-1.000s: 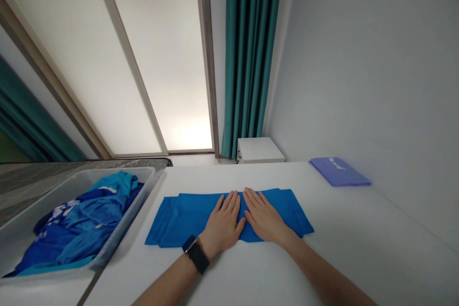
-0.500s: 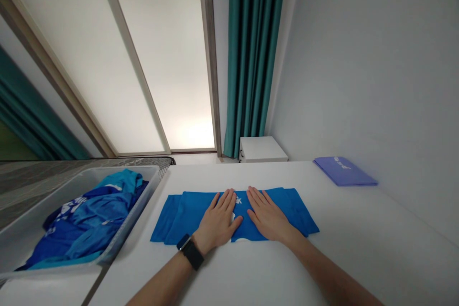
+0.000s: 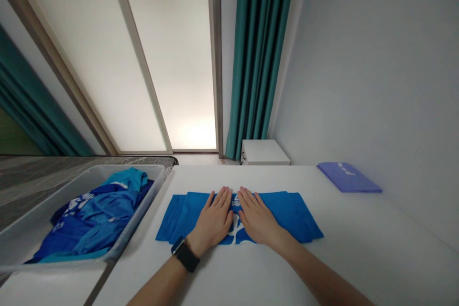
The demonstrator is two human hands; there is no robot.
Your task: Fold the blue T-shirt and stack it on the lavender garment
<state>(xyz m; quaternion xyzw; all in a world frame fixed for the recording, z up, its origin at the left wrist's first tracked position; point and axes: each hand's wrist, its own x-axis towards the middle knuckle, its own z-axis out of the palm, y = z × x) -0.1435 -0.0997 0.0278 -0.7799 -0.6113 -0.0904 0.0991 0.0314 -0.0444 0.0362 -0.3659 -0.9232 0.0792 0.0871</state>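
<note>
- Frosted sliding door panels (image 3: 168, 71) stand at the upper left and centre of the frame, a teal curtain (image 3: 261, 57) is beside them, and the white tabletop (image 3: 251, 279) covers the lower part.
- At the lower centre, the folded blue garment (image 3: 287, 213) lies flat on this tabletop, with its long side going from left to right.
- The left hand (image 3: 215, 222), with a smartwatch (image 3: 184, 253) on its wrist, rests palm down on the garment; its fingers are straight and close together, and they grip nothing.
- The right hand (image 3: 258, 217) lies the same way just beside it, its fingers also extended and holding nothing; a white print (image 3: 235, 222) shows between the two hands.
- For good smoothing, I think both palms should press equally, because one heavier hand could pull the layers to its side.
- Strokes from the middle toward the left and right ends would probably serve best; the layers there do not meet exactly, so light pressure seems wiser at these edges.
- A plastic bin (image 3: 141, 217) with crumpled blue garments (image 3: 107, 215) is at the lower left, and a folded violet cloth (image 3: 351, 179) lies at the right; both are well apart from the hands, so the elbows seem to have enough room.
</note>
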